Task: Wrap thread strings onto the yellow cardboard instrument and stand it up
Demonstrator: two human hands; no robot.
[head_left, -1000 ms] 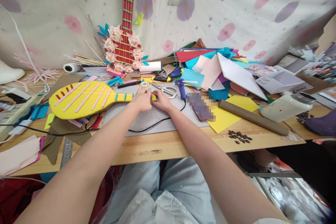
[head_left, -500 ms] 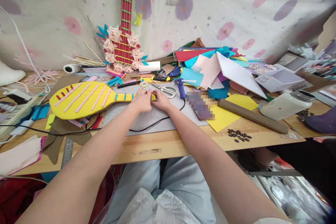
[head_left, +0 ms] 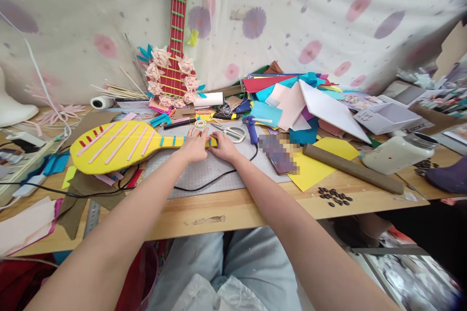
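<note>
A yellow paper guitar [head_left: 116, 146] with pink strips lies flat on the table, its body to the left and its thin neck pointing right. My left hand [head_left: 195, 145] rests on the neck near its end, fingers pressed down on it. My right hand [head_left: 225, 147] sits right beside it and pinches the tip of the neck against the grey cutting mat [head_left: 215, 167].
Scissors [head_left: 233, 131] and a blue glue gun [head_left: 251, 128] with a black cord lie just beyond my hands. A red paper guitar [head_left: 174, 58] leans on the flowered cloth. Coloured sheets [head_left: 292, 99], a brown roll [head_left: 352, 169], a white jar [head_left: 397, 153] and dark seeds [head_left: 333, 197] crowd the right.
My hands keep their place on the guitar neck. The view has tipped slightly, so everything sits a little lower in the picture.
</note>
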